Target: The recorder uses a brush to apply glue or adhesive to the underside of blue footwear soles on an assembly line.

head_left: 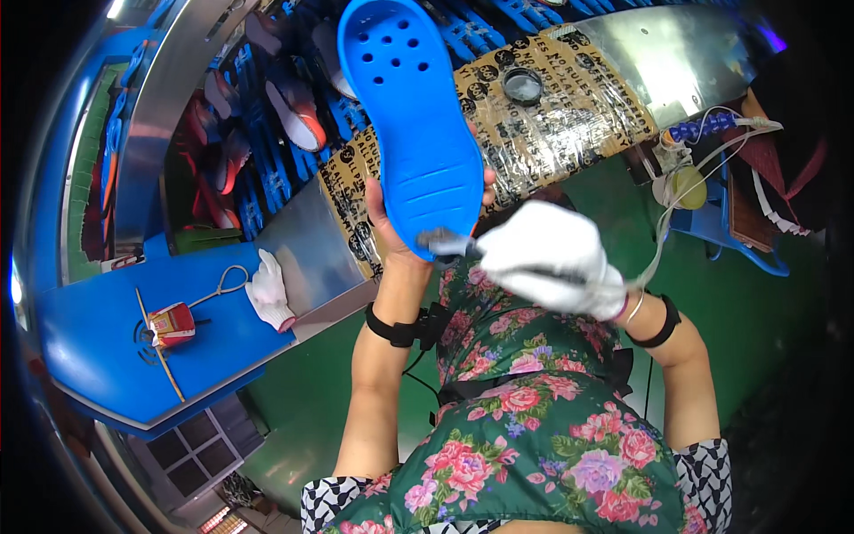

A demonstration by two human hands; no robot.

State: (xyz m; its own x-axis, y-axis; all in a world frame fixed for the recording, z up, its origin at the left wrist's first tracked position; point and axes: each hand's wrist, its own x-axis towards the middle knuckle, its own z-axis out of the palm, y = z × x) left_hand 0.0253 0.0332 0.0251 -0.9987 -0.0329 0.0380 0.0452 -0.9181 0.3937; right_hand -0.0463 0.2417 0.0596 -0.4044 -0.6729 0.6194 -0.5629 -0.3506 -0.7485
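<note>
If the right hand (550,254) presses its gripped brush (449,244) hard, the blue sole (427,147) the left hand (402,247) grasps mid-frame could tip.

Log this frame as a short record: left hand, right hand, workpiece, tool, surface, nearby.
Left hand: bare, gripping the blue sole around its near end
Right hand: white-gloved, motion-blurred, holding a brush-like tool
Workpiece: the sole, with holes at its far end and ridges toward the near end
Tool: dark tip over the sole's near end; contact unclear
Surface: printed brown covering over a metal bench
Nearby: round container on the covering; unworn white glove at left
</note>
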